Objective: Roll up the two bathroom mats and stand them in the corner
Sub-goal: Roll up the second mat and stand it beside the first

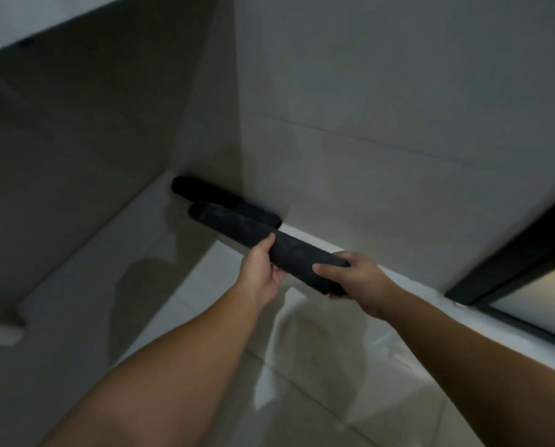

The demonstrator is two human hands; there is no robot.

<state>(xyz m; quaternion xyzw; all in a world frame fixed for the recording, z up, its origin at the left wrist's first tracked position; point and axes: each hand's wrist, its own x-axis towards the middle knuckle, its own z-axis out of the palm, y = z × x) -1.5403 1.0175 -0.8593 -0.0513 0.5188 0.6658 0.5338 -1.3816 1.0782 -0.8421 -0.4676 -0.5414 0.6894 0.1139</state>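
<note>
I hold a dark rolled mat (237,227) with both hands, its far end pointing toward the wall corner. My left hand (263,269) cups its middle from below. My right hand (356,279) grips its near end. Behind it, a second dark rolled mat (211,193) rests in the corner against the right wall, partly hidden by the held roll. Whether that one stands or lies is hard to tell from this steep angle.
Pale tiled walls (382,108) meet at the corner (237,130). The floor (302,366) is light tile with a raised ledge (85,269) on the left. A dark-framed door or panel (521,262) sits at the right.
</note>
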